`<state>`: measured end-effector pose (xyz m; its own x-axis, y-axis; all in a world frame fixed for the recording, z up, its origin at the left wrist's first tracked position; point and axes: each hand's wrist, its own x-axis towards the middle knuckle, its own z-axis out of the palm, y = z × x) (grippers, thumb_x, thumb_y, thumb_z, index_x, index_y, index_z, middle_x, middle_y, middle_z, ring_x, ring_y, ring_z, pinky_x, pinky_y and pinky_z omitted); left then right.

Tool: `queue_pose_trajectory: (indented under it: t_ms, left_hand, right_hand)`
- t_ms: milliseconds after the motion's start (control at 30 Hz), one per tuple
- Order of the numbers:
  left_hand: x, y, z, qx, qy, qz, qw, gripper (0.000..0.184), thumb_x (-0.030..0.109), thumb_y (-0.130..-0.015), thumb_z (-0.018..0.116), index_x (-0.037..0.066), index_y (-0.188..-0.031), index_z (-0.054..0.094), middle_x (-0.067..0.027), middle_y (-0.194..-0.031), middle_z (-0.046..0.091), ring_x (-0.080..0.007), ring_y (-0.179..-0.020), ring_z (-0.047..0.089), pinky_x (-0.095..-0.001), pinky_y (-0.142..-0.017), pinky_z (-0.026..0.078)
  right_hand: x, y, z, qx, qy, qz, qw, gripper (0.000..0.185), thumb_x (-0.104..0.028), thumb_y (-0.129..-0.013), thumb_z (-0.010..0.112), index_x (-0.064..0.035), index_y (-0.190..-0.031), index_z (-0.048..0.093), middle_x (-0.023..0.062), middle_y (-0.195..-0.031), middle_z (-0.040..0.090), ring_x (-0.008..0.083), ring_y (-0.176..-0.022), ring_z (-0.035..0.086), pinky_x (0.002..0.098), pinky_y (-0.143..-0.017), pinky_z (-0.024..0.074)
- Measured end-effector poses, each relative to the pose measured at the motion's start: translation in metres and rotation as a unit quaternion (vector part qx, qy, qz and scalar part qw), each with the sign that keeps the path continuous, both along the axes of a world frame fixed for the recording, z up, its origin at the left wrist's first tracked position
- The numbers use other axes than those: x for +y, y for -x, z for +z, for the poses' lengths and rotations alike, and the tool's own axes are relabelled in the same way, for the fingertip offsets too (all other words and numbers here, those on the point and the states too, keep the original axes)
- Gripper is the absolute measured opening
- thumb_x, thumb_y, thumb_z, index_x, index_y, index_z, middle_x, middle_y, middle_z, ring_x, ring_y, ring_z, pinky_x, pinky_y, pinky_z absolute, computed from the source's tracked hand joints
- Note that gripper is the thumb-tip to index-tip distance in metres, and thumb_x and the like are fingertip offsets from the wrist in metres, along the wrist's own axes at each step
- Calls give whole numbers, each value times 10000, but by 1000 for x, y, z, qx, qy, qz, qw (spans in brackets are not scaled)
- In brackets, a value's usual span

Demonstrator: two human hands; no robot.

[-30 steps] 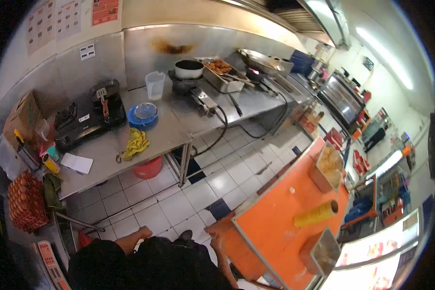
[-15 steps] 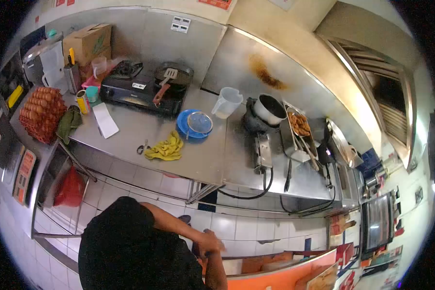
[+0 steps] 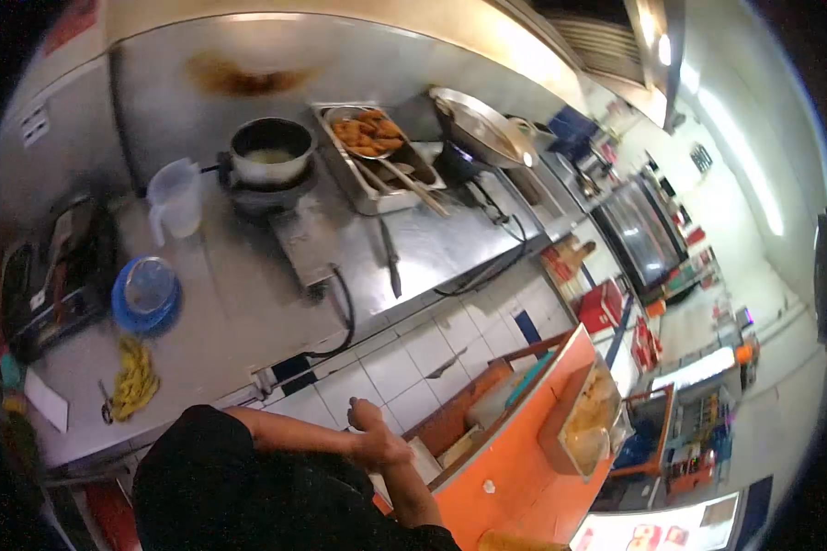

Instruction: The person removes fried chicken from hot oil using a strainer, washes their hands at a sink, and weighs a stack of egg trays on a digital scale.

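Observation:
My left hand (image 3: 388,449) reaches across in front of my body and lies closed round my right wrist. Beyond it, my right hand (image 3: 366,415) points up and to the left with its fingers drawn together; what they hold, if anything, is too small to make out. Both hands are in the air over the tiled floor (image 3: 411,406), between the steel counter (image 3: 239,303) and the orange table (image 3: 515,477), touching neither.
On the counter are a yellow cloth (image 3: 136,378), blue bowl (image 3: 145,317), plastic jug (image 3: 176,200), pot (image 3: 271,154), tray of fried food (image 3: 368,133) and wok (image 3: 481,124). A black stove (image 3: 60,275) stands left. The orange table holds a metal container (image 3: 570,427).
The view has swung left, then back right. My hands, apart at first, have come together, and my left hand is now round my right wrist.

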<state>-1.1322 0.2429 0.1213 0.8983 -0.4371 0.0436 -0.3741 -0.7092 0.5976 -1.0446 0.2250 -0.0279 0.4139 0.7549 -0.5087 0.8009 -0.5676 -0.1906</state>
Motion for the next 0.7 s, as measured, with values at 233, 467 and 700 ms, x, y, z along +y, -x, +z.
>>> queue_pose_trajectory:
  t_ms: [233,467,700]
  left_hand:
    - [44,-115,-156,-24,9,-66,998,436,273,-667,772,99,-1015,576,-119,-996,633,-331,-978,624,-458,-790,502]
    - [22,-203,-177,90,-14,60,994,297,257,-770,658,100,-1020,630,-155,-906,679,-371,-863,657,-481,-729,525]
    - [111,-220,-212,355,-100,225,902,382,313,-801,579,-34,-924,680,-247,-974,673,-408,-899,654,-520,-717,526]
  right_hand:
    - [-36,-78,-47,120,-66,-131,982,343,-308,-901,516,-44,-1074,650,202,-1013,675,359,-954,649,449,-839,520]
    - [-126,-179,-72,226,-125,-278,925,360,-334,-904,519,-41,-1032,684,197,-1011,681,346,-957,654,441,-845,520]
    - [-243,-262,-105,60,-125,-141,980,450,-432,-844,586,-20,-991,693,198,-977,690,327,-969,664,420,-825,524]
